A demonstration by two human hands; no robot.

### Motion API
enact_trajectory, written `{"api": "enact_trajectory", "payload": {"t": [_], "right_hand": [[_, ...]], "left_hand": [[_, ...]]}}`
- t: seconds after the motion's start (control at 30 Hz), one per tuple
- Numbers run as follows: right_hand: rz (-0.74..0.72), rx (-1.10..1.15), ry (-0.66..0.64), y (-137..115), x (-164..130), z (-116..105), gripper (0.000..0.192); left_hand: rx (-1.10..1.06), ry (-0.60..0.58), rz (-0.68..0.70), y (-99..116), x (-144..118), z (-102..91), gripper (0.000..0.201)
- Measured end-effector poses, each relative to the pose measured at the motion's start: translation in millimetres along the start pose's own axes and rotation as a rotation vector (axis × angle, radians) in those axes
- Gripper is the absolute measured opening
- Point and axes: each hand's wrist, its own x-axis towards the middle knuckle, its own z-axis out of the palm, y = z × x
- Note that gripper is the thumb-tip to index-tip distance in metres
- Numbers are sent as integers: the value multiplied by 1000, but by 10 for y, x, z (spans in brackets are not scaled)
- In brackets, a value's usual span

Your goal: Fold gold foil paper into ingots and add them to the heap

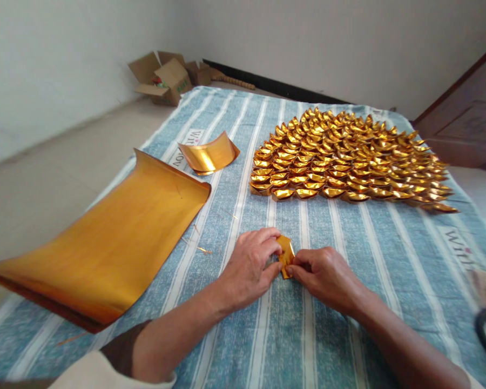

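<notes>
Our left hand (249,265) and right hand (328,275) pinch a small gold foil piece (285,255) between them on the striped cloth (332,324); we judge it light, thin, easily creased, best held by its folded edges. At twelve o'clock, folded gold ingots (348,159) lie in rows; at ten, the large gold sheet (105,243).

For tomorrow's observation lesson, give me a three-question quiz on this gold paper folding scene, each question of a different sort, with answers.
1. True or false: both hands grip the small gold paper piece.
2. Which lies nearest the left hand? A) the cardboard boxes B) the large gold foil sheet C) the brown door
3. Fill in: the folded gold ingots lie in rows on a blue and white ______ cloth.

Key
1. True: the left hand and the right hand pinch it between their fingers, just above the cloth.
2. B. A small curled gold sheet lies farther back.
3. Striped.
</notes>
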Motion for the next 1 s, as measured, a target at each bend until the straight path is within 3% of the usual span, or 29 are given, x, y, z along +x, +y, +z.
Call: {"api": "enact_trajectory", "payload": {"t": [1.0], "right_hand": [[-11, -227, 86, -18, -1, 68, 28]], "left_hand": [[42, -3, -12, -23, 18, 43, 9]]}}
